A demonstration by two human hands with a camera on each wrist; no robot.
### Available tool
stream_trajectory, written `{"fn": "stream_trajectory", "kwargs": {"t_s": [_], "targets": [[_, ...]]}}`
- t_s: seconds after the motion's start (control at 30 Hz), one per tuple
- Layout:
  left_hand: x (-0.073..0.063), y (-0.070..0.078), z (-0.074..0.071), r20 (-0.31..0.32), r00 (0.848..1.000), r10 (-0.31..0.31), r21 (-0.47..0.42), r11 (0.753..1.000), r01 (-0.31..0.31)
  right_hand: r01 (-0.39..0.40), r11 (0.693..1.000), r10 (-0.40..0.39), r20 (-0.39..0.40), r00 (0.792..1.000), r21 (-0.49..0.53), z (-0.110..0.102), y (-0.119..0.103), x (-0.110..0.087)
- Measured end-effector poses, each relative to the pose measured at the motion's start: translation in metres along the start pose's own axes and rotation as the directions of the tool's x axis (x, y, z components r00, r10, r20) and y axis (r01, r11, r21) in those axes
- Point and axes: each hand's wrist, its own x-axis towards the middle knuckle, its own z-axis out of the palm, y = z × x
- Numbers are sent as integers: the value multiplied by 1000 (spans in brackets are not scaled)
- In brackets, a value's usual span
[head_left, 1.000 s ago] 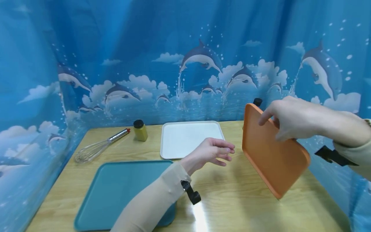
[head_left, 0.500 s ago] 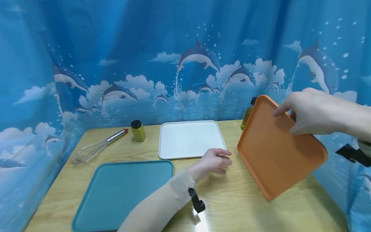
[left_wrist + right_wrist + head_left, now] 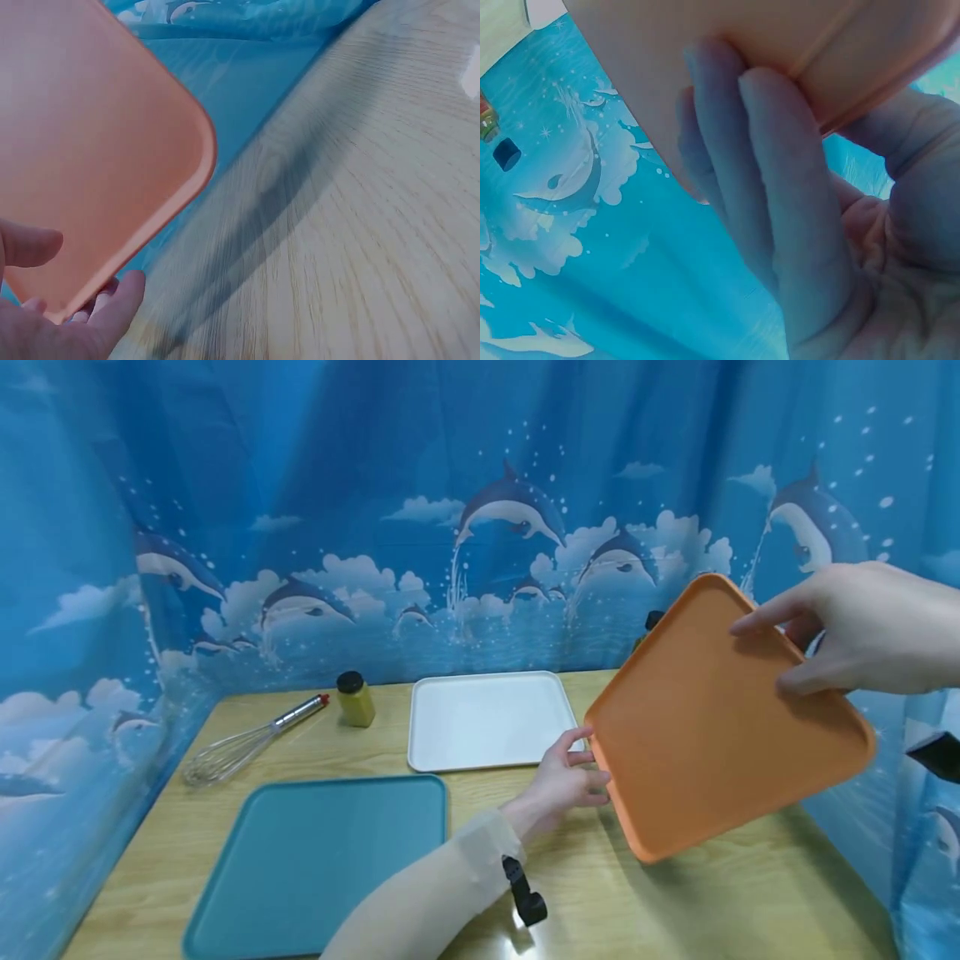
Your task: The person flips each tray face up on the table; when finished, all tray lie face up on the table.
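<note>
An orange tray (image 3: 720, 735) is held tilted above the right of the table. My right hand (image 3: 870, 627) pinches its upper right edge, thumb on the inner face. In the right wrist view, the fingers (image 3: 795, 172) press along the tray's underside. At the tray's left edge is my left hand (image 3: 566, 781), its fingers touching or very near the rim. In the left wrist view, the thumb (image 3: 34, 246) is in front of the orange face, while the other fingers lie by the lower edge; whether the thumb touches cannot be told.
A white tray (image 3: 491, 718) lies at the back, a teal tray (image 3: 322, 860) at the front left. A whisk (image 3: 255, 739) and a yellow jar with a black lid (image 3: 356, 702) stand left. Behind the orange tray, a black-capped bottle (image 3: 652, 620) is mostly hidden. A dolphin curtain (image 3: 337, 527) surrounds the table.
My right hand has lifted the orange tray and turned its inner face more toward the head camera. The tray's left edge has swung left, and my left hand has come up to it.
</note>
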Motion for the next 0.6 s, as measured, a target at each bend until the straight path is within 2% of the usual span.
{"fn": "stream_trajectory", "kwargs": {"t_s": [0.1,0.37,0.6], "targets": [[0,1,-4,1,1000,14,-20,1000,-14,-19,1000,18,9,1000,23,3,8,0],[-7,16,-24,-46,997,66,39,997,-64,-81,985,79,17,997,149,19,39,-2],[-25,37,-50,-81,992,95,135,987,-84,-130,960,115,74,991,248,59,59,-2]]}}
